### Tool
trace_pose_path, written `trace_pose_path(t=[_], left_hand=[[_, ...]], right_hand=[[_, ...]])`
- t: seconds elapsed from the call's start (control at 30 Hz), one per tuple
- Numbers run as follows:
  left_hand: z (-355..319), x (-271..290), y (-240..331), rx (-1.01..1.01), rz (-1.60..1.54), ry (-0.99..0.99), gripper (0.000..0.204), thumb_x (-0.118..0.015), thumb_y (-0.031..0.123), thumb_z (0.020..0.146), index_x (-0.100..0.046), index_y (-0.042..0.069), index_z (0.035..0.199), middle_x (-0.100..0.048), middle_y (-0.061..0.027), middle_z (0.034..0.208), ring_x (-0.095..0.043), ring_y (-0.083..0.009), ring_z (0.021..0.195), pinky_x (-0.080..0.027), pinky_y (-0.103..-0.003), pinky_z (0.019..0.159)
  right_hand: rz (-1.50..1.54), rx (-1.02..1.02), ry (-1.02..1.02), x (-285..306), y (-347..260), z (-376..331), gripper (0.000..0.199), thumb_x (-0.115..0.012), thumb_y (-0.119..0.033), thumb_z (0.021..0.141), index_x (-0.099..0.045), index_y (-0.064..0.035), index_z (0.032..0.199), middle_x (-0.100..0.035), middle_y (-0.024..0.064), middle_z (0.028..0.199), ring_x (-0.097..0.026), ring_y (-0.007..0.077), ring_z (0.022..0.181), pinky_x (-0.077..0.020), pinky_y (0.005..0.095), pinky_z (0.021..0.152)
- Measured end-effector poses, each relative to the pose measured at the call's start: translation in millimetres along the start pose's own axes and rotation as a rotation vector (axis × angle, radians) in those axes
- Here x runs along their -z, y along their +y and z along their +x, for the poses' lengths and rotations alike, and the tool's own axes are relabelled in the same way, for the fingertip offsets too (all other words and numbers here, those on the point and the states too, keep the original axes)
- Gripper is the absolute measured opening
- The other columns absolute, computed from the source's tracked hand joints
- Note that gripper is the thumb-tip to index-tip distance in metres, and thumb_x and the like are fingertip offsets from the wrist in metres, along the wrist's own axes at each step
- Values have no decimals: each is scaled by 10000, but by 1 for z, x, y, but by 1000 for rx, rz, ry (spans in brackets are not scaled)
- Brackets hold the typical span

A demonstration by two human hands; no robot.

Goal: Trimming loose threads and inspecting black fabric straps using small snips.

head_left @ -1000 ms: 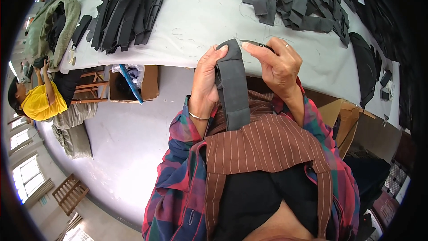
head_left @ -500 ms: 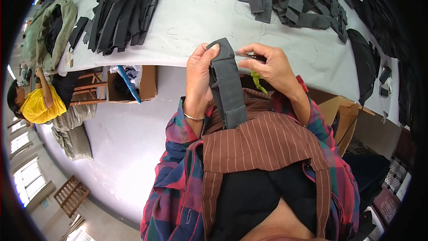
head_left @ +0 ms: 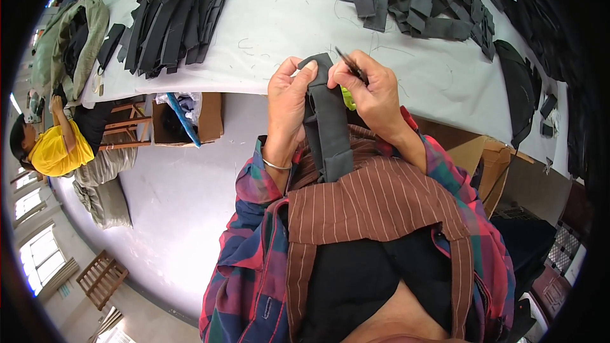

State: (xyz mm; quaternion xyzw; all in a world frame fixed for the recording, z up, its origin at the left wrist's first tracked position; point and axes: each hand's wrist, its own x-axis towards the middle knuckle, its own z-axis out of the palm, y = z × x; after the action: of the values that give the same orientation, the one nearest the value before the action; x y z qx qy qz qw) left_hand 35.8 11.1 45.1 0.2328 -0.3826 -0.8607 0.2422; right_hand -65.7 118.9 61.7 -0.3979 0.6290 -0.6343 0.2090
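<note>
My left hand (head_left: 287,105) is closed on a folded dark grey fabric strip (head_left: 332,130), the thumb pressed on its upper end. The strip hangs down against my brown striped apron (head_left: 375,200). At the strip's upper right edge, my right hand (head_left: 376,92) pinches with thumb and forefinger. That hand also holds slim, dark, pointed thread snips (head_left: 349,63), tip pointing up and away from the strip. A yellow-green ribbon (head_left: 347,98) shows below my right fingers. Whether the right fingertips grip the cloth or a loose thread is too small to tell.
On the pale table (head_left: 279,25) lie a row of dark strips (head_left: 171,28) at left and a loose heap of strips (head_left: 422,0) at far right. Thread ends are scattered between them. A cardboard box (head_left: 211,117) stands below. A person in yellow (head_left: 60,149) works at left.
My right hand has moved left to the strip's edge, and the snips have swung from pointing left to pointing up. The left hand holds the strip almost in place, turned slightly.
</note>
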Motion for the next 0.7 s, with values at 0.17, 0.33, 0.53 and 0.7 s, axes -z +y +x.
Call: trace_pose_path(t=[0.17,0.33,0.53,0.7], left_hand=[[0,-1,2,1,34,-19,93,-588,95,911,-536,72,838,-603,14,764,-527,-26,643,-426,-181,559],[3,-1,3,11,63,-21,98,-583,92,914,-526,73,836,-597,17,760,-522,-27,642,-419,-182,557],[4,3,1,11,51,-4,87,-571,83,918,-526,68,845,-604,8,752,-540,-34,633,-441,-190,553],[4,1,2,34,16,-16,79,-573,91,920,-532,70,855,-624,-10,761,-570,-50,632,-464,-196,547]], right_hand=[[186,-49,33,-2,1,3,99,-569,-52,884,-567,-34,787,-597,-7,687,-504,61,641,-408,208,608],[338,-41,-114,6,-14,2,115,-570,-40,889,-526,-27,784,-575,68,752,-539,136,745,-428,263,719],[214,20,-116,11,-27,6,80,-608,-8,852,-547,-5,800,-563,41,779,-520,94,727,-421,234,687],[-141,51,-84,21,-11,4,152,-677,-27,792,-650,-24,941,-576,22,865,-569,127,778,-456,234,688]])
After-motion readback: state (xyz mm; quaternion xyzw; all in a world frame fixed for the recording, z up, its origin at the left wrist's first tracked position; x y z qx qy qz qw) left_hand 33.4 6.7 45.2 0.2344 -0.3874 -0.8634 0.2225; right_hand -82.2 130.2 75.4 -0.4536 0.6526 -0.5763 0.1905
